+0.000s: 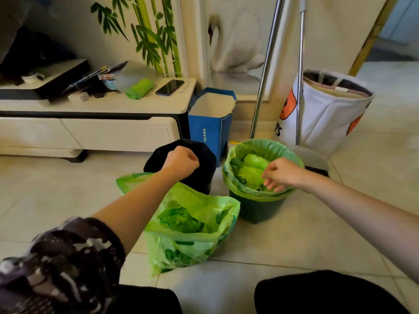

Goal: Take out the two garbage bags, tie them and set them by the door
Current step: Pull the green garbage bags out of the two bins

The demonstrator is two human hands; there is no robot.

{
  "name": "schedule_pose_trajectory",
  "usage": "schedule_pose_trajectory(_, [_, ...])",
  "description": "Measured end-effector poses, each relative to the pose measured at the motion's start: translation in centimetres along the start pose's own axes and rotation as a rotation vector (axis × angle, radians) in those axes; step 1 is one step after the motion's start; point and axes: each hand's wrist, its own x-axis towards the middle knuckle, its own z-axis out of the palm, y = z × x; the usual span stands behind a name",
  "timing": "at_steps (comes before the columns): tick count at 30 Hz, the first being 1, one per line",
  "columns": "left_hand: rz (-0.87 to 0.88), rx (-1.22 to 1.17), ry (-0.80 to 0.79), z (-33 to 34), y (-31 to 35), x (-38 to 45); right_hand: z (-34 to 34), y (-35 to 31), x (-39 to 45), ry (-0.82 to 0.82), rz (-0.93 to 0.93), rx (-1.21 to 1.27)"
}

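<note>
Left hand (181, 160) fisted above black bin (204, 175). Right hand (280, 174), fingers loosely curled, at green-lined bin (256, 207) rim; grip unclear. Loose green bag (195, 225) untied on floor.

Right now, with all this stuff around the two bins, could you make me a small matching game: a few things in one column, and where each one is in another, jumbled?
Things:
1. loose green garbage bag
2. phone
3. blue paper bag
4. right hand

Places:
A. on the low white cabinet
B. over the green-lined bin
C. lying open on the floor tiles, out of any bin
D. standing on the floor between the cabinet and the metal poles

Pairs: 1-C, 2-A, 3-D, 4-B
</note>
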Motion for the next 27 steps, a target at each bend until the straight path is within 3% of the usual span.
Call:
schedule_pose_trajectory(4, [-0.113, -0.151, -0.067, 4.4, 1.0, 1.7, -1.6, 3.2, 1.0, 0.098, 0.093, 0.060])
schedule_pose_trajectory(11, [-0.205, -0.057, -0.155, 9.9, 1.5, 4.5, -4.1, 8.2, 3.8, 0.368, 0.269, 0.133])
schedule_pose_trajectory(18, [-0.412, -0.376, -0.206, 13.9, 1.0, 6.5, -3.1, 10.3, 6.9, 0.297, 0.453, 0.444])
schedule_pose_trajectory(23, [-0.500, -0.588, -0.261, 15.7, 1.3, 6.9, -3.5, 10.7, 8.5, 0.386, 0.391, 0.360])
schedule_pose_trajectory(27, [-0.512, -0.565, -0.241, 16.2, 1.2, 7.0, -4.5, 10.3, 9.2, 0.417, 0.374, 0.237])
